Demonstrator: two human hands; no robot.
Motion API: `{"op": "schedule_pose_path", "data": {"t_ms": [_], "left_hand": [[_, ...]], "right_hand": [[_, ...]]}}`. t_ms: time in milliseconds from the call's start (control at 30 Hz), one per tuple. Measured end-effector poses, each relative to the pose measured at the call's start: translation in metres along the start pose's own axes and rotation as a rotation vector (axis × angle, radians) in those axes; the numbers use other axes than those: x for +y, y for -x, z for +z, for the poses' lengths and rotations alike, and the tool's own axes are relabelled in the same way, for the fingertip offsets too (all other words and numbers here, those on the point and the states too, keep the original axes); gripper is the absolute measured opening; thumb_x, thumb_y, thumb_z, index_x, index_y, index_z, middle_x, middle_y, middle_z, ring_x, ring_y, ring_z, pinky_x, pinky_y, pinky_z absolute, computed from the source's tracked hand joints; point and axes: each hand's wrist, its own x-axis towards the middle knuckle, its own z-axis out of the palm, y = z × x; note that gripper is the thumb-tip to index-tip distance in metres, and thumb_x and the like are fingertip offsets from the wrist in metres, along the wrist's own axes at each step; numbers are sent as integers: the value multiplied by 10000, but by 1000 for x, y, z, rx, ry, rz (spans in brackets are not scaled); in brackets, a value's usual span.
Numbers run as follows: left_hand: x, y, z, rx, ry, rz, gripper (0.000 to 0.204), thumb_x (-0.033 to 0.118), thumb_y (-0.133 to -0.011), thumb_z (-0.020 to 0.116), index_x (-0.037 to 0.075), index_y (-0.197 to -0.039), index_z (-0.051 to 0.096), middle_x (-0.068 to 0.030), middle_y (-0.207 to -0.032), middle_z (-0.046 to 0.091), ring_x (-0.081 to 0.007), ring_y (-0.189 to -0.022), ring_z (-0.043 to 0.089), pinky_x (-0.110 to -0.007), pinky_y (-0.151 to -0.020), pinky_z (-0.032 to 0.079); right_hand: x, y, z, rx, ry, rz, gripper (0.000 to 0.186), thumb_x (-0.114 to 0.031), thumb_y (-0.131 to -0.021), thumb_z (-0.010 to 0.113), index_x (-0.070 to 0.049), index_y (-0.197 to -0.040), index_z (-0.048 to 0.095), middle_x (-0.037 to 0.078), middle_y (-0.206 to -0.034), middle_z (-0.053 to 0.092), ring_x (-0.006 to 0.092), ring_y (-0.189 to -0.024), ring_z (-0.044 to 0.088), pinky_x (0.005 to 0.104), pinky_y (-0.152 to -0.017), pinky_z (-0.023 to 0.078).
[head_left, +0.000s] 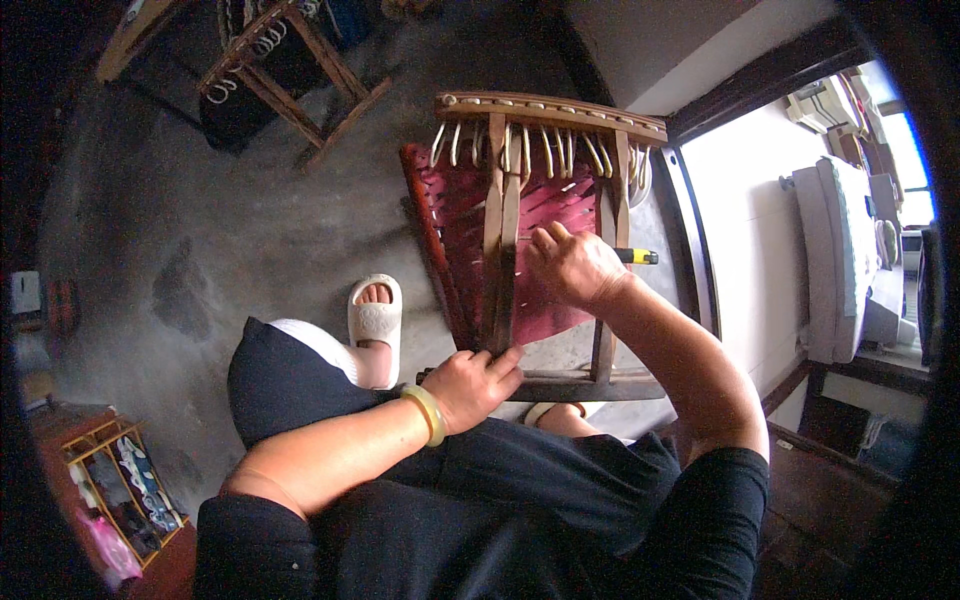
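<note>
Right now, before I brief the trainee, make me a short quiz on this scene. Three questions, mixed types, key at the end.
1. True or false: the right hand is nearer the white loops on the wooden frame than the left hand is.
2. Fill in: the left wrist wears a ____.
3. What colour is the handle beside the right wrist? A) blue and white B) yellow and black C) all red

Key:
1. True
2. bangle
3. B
</note>
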Motion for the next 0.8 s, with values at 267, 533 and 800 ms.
{"op": "schedule_pose_path", "data": {"t_ms": [267,533,800], "left_hand": [[0,1,4,9,14,4,235,154,-708,576,77,-929,570,-134,-1167,550,-230,-661,604,-343,-564,506],[-3,5,7,-21,32,-5,306,154,-695,594,75,-984,528,-139,-1182,512,-250,-683,602,-371,-580,507],[-4,4,8,-65,58,2,402,149,-669,622,82,-1034,468,-144,-1220,471,-268,-730,604,-384,-600,510]], "right_hand": [[41,-26,2,7,87,243,226,-179,-784,512,-58,-975,521,120,-878,559,267,-814,593,368,-559,519],[40,-44,-3,-213,42,355,139,-114,-819,470,-37,-926,516,151,-834,609,318,-724,644,419,-602,522],[51,-47,10,-180,80,306,136,-127,-827,470,-44,-911,538,126,-809,617,287,-708,651,383,-580,537]]}}
